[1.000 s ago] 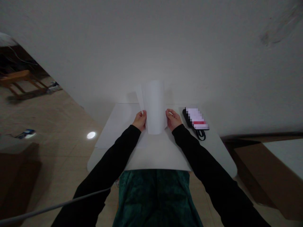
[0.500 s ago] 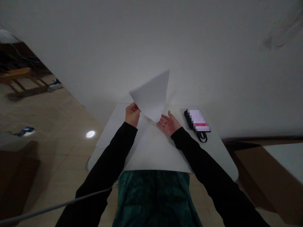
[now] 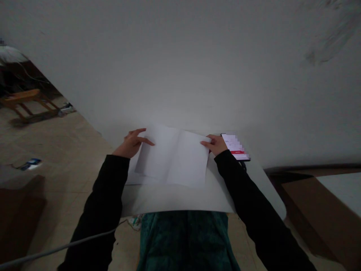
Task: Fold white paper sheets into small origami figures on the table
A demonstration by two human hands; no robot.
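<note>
A white sheet of paper [image 3: 186, 162] with a soft crease down its middle spans the space between my two hands, low over the table. My right hand [image 3: 216, 144] pinches its upper right corner between thumb and fingers. At the sheet's left side my left hand [image 3: 131, 144] has thumb and forefinger spread apart, their tips over the paper; whether they touch it I cannot tell. Another white sheet [image 3: 131, 177] lies partly hidden underneath at the left. Just beyond my right hand is a phone [image 3: 235, 145] with its screen lit.
A white table [image 3: 175, 199] with rounded corners stands against the wall [image 3: 180, 67]. To the right on the floor is a cardboard box [image 3: 313, 203]. A grey cable [image 3: 70, 244] crosses my left forearm. A wooden stool [image 3: 25, 98] stands far left.
The paper has come down from a raised, tilted pose and opened out flatter. My left hand has moved left and spread its fingers. The right hand has moved right and gripped the corner.
</note>
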